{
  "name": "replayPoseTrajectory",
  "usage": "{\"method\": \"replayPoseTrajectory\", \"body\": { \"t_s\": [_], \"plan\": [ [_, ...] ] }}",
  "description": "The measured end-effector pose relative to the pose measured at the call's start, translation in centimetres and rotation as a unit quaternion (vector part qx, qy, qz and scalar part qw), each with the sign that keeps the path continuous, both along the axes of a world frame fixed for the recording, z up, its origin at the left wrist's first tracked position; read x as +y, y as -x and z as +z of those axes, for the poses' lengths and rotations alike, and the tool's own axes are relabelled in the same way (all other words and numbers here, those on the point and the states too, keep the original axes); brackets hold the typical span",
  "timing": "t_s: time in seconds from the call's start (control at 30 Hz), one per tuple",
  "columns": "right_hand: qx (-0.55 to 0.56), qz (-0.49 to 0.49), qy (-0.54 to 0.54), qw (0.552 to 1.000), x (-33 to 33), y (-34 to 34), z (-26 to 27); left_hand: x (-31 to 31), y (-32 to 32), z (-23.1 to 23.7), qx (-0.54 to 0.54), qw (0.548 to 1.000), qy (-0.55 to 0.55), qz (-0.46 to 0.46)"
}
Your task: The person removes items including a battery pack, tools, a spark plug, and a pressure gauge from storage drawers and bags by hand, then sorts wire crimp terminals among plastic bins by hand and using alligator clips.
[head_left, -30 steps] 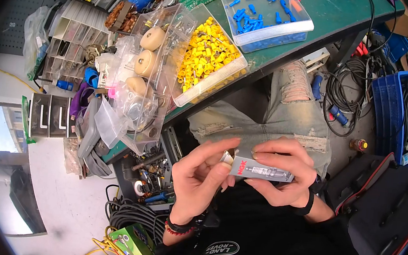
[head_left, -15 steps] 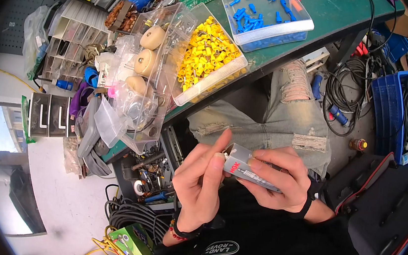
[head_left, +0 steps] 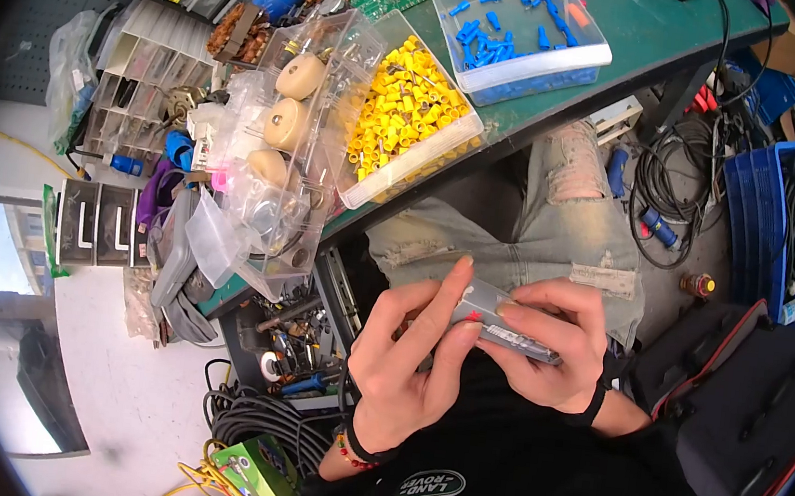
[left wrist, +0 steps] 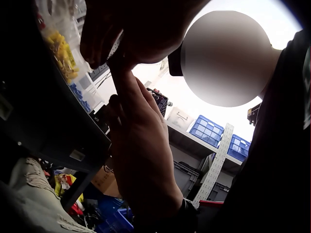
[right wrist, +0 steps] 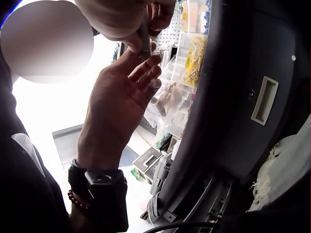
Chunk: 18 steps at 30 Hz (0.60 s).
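Observation:
A small grey NGK spark plug box [head_left: 486, 303] is held in front of the black shirt, tilted down to the right. My right hand [head_left: 561, 348] grips its right part, fingers over the top side and thumb beneath. At the left end, my left hand [head_left: 405, 365] has its thumb and forefinger on the box, the forefinger stretched along the end edge. Its other fingers are bent loosely behind. In the right wrist view the box [right wrist: 145, 41] shows as a dark strip between the hands. The inside of the box is hidden.
On the green workbench [head_left: 652, 42] stand a clear bin of yellow caps [head_left: 408, 104] and one of blue connectors [head_left: 497, 41]. An open drawer of tools [head_left: 300, 344] lies left of the hands. Coiled cables and a blue crate [head_left: 769, 219] are on the floor.
The box has turned, so less of its printed side shows and its open left end is out of sight. The left hand has shifted slightly right with it, thumb and forefinger now at that end.

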State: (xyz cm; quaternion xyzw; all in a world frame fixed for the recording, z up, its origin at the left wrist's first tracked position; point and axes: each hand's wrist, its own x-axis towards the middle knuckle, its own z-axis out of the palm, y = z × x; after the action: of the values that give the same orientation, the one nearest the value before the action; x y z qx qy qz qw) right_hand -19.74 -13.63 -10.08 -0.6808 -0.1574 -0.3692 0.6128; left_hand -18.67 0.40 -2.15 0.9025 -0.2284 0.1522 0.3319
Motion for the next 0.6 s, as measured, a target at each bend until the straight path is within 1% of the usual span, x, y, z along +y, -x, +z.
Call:
{"method": "replayPoseTrajectory", "body": {
  "t_s": [0.03, 0.07, 0.13, 0.17, 0.27, 0.3, 0.37, 0.4, 0.43, 0.5, 0.53, 0.57, 0.6],
  "plan": [
    [0.017, 0.011, -0.006, 1.000, 0.0, 0.0, -0.1, 0.0, -0.2, -0.2, -0.007, 1.000, 0.001, 0.003],
    [0.007, 0.015, -0.004, 1.000, -0.1, -0.1, 0.0, 0.1, -0.4, -0.3, -0.015, 1.000, 0.017, -0.004],
    [0.045, 0.057, -0.039, 0.997, -0.2, -0.3, 0.2, 0.2, -0.5, 0.0, -0.015, 0.999, 0.038, -0.006],
    [0.029, 0.065, -0.038, 0.997, -0.3, -0.5, 0.4, 0.2, -0.5, 0.2, -0.009, 0.999, 0.052, -0.008],
    [0.072, 0.084, -0.032, 0.993, -0.6, -0.5, 0.5, 0.6, -0.4, 0.0, -0.014, 0.996, 0.085, -0.016],
    [0.056, 0.092, -0.030, 0.994, -0.6, -0.3, 0.1, 0.7, -0.3, 0.2, -0.032, 0.996, 0.085, -0.010],
    [0.109, 0.135, -0.126, 0.977, -0.5, -0.2, -0.5, 0.9, -0.3, 0.5, 0.014, 0.995, 0.094, -0.034],
    [0.125, 0.148, -0.143, 0.971, -0.6, -0.3, -0.2, 1.1, -0.4, 0.3, 0.009, 0.994, 0.102, -0.048],
    [0.113, 0.154, -0.138, 0.972, -0.6, -0.2, 0.0, 1.2, -0.4, 0.5, -0.005, 0.994, 0.103, -0.044],
    [0.174, 0.214, -0.214, 0.937, -0.7, -0.2, 0.2, 1.6, -0.4, 0.9, 0.053, 0.989, 0.117, -0.067],
    [0.171, 0.230, -0.217, 0.933, -0.6, -0.3, 0.1, 1.7, -0.5, 1.0, 0.051, 0.988, 0.122, -0.083],
    [0.163, 0.239, -0.213, 0.933, -0.6, -0.2, 0.1, 1.9, -0.5, 1.4, 0.039, 0.989, 0.121, -0.077],
    [0.187, 0.273, -0.254, 0.909, -0.7, 0.0, 0.3, 1.9, -0.4, 1.8, 0.066, 0.988, 0.114, -0.077]
  ]
}}
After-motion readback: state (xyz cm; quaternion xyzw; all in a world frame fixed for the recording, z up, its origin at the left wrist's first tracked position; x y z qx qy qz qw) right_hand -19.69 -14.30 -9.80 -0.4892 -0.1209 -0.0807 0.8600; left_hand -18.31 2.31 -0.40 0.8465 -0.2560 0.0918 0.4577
